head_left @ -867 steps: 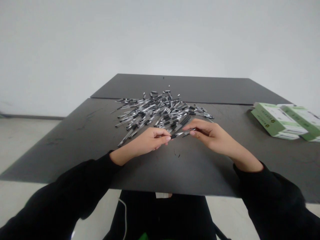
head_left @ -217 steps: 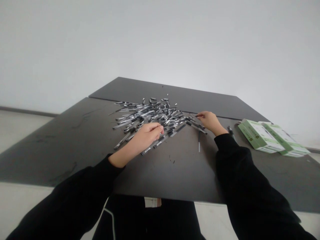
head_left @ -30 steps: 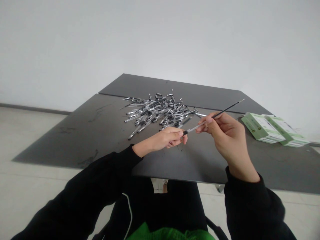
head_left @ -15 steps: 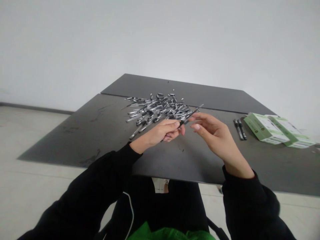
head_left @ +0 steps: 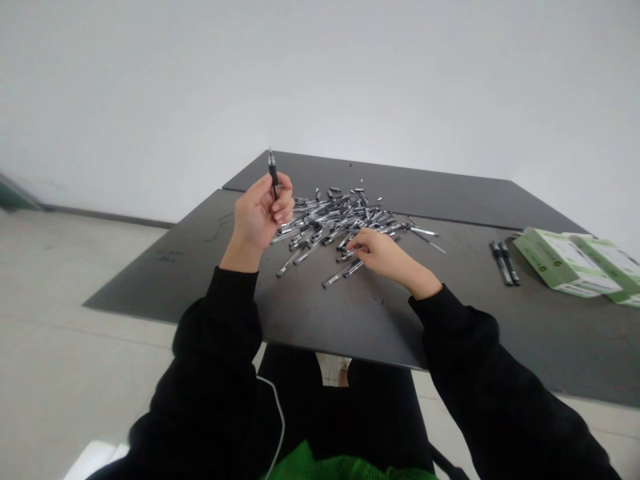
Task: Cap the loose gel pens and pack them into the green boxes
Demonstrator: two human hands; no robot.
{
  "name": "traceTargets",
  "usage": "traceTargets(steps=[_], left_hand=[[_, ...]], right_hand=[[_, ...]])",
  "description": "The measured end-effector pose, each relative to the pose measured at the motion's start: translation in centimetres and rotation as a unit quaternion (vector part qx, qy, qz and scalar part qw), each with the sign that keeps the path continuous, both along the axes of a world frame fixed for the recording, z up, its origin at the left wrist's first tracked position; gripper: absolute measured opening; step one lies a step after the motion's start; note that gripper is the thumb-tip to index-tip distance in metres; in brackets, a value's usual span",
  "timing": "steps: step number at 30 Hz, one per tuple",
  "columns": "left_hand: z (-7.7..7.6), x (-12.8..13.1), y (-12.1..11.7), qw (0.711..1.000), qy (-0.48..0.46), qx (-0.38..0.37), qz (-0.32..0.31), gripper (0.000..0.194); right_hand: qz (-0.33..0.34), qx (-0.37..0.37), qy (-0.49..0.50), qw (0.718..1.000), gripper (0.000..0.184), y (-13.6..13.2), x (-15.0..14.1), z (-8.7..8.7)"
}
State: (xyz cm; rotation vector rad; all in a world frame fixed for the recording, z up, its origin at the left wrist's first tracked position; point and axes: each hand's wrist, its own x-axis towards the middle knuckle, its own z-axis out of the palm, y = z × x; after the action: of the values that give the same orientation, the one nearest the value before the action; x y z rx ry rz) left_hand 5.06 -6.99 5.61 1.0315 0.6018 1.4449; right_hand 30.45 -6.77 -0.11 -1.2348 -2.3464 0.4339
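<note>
Reaching over the near-right edge of a heap of clear-and-black plastic pens (head_left: 320, 223), the right hand (head_left: 383, 257) curls its fingers, any hold unclear. At the heap's left, the left hand (head_left: 253, 223) pinches a black-gripped pen (head_left: 273, 176) upright, tip up. Green-and-white cardboard boxes (head_left: 565, 263) lie right of the heap.

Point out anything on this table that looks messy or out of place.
The heap is jumbled: pens and loose parts lie at all angles. A small dark piece sits apart near the far edge. Dark marks mar the table at left; ink or scratches, I can't tell.
</note>
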Motion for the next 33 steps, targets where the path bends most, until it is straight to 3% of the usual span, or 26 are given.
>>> traceTargets(steps=[4, 8, 11, 16, 19, 24, 33], left_hand=[[-0.3, 0.3, 0.2, 0.999, 0.026, -0.023, 0.006, 0.041], [-0.4, 0.8, 0.2, 0.999, 0.036, -0.028, -0.002, 0.039], [-0.6, 1.4, 0.2, 0.998, 0.051, -0.035, -0.016, 0.038], [-1.2, 2.2, 0.2, 0.997, 0.066, -0.027, -0.040, 0.037], [-1.4, 2.2, 0.2, 0.997, 0.065, -0.031, -0.036, 0.036], [-1.4, 2.2, 0.3, 0.997, 0.057, -0.038, -0.029, 0.036], [-1.2, 2.5, 0.1, 0.995, 0.091, -0.040, -0.022, 0.033]], right_hand=[[-0.030, 0.018, -0.018, 0.999, 0.036, 1.3, 1.3, -0.6], [-0.087, 0.033, -0.009, 0.996, 0.036, 2.4, 3.9, 0.0], [-0.083, 0.020, -0.005, 0.996, 0.032, 3.1, 4.7, 0.4], [-0.017, -0.014, -0.012, 1.000, 0.021, 3.3, 2.5, -0.9], [0.012, 0.002, -0.042, 0.999, 0.017, 3.3, 0.9, -2.1], [-0.011, 0.010, -0.070, 0.997, 0.015, 3.6, -0.1, -2.6], [-0.032, -0.054, -0.132, 0.989, 0.018, 4.8, -0.9, -1.7]])
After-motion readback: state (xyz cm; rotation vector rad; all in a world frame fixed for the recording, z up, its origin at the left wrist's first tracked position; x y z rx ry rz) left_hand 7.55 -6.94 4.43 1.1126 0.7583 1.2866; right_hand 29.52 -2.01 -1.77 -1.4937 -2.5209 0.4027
